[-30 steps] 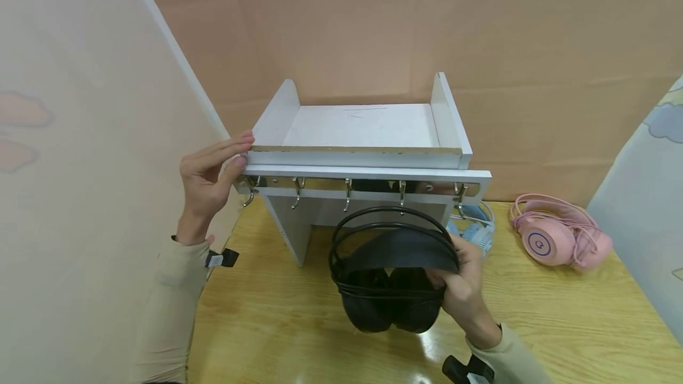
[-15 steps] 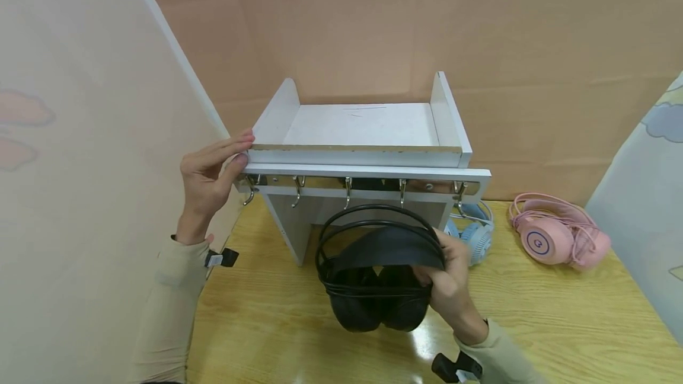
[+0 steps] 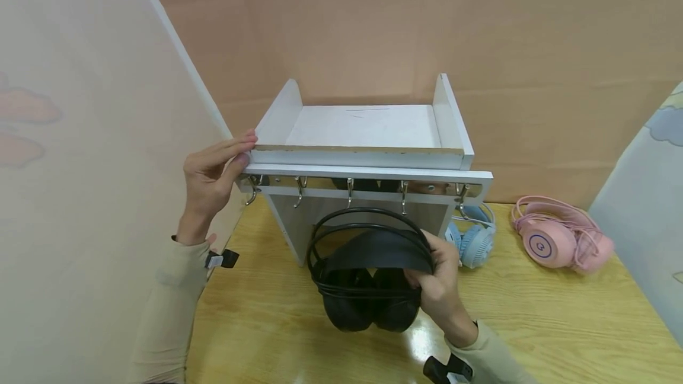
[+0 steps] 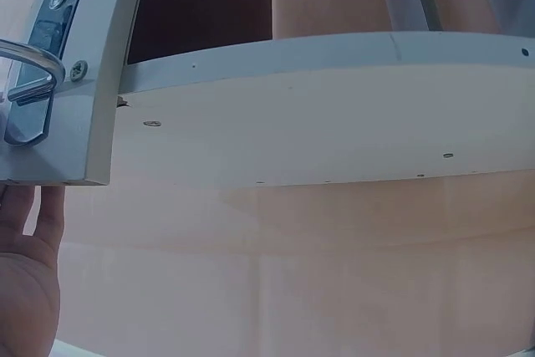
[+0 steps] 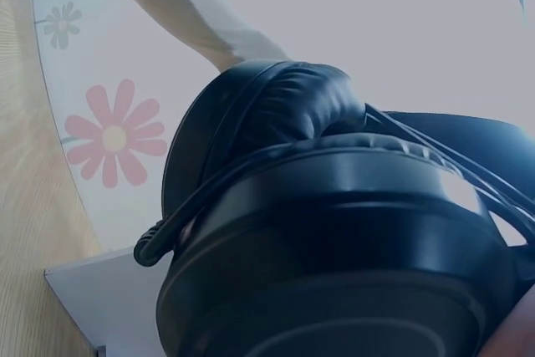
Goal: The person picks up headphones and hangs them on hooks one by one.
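My right hand (image 3: pixel 441 289) grips the black headphones (image 3: pixel 368 253) by the right side of their headband. They hang in the air in front of the white shelf (image 3: pixel 352 157), below its row of metal hooks (image 3: pixel 350 193), with the earcups down. In the right wrist view the padded earcups (image 5: pixel 334 240) fill the middle. My left hand (image 3: pixel 210 179) holds the left end of the shelf with its fingers and thumb. In the left wrist view part of that hand (image 4: pixel 29 282) shows beyond the hook rail (image 4: pixel 75 81).
Light blue headphones (image 3: pixel 475 242) lie on the wooden table (image 3: pixel 533 313) by the shelf's right side. Farther right lie pink headphones (image 3: pixel 557 242) near a pale panel. Another pale panel (image 3: pixel 107 135) stands at the left, and a brown paper backdrop (image 3: pixel 373 28) rises behind the shelf.
My right hand has moved left with the black headphones, revealing more of the light blue pair. My left hand has stayed at the shelf's left end.
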A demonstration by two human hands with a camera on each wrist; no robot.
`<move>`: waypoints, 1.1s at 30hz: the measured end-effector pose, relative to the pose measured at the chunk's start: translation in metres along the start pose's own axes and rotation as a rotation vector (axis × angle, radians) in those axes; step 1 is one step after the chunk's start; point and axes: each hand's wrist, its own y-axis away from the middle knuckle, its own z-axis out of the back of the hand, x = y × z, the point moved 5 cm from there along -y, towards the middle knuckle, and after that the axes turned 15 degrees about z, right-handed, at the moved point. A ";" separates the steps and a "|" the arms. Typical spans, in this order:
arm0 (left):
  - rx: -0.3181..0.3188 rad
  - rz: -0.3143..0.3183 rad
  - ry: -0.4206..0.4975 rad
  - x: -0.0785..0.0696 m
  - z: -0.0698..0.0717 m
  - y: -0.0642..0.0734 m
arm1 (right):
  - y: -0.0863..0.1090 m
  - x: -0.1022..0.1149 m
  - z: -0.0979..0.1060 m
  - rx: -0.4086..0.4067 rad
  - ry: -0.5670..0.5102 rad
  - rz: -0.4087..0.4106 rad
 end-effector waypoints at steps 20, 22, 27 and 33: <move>0.012 0.020 -0.008 -0.001 0.001 0.001 | -0.004 -0.003 -0.014 0.016 0.074 0.013; 0.010 0.018 -0.008 -0.001 0.001 0.001 | -0.003 -0.004 -0.015 0.023 0.092 0.015; 0.002 0.014 -0.002 -0.001 0.001 0.001 | -0.003 -0.005 -0.020 0.037 0.127 0.017; 0.004 0.018 -0.013 -0.001 0.001 0.001 | -0.002 -0.009 -0.025 0.050 0.132 0.005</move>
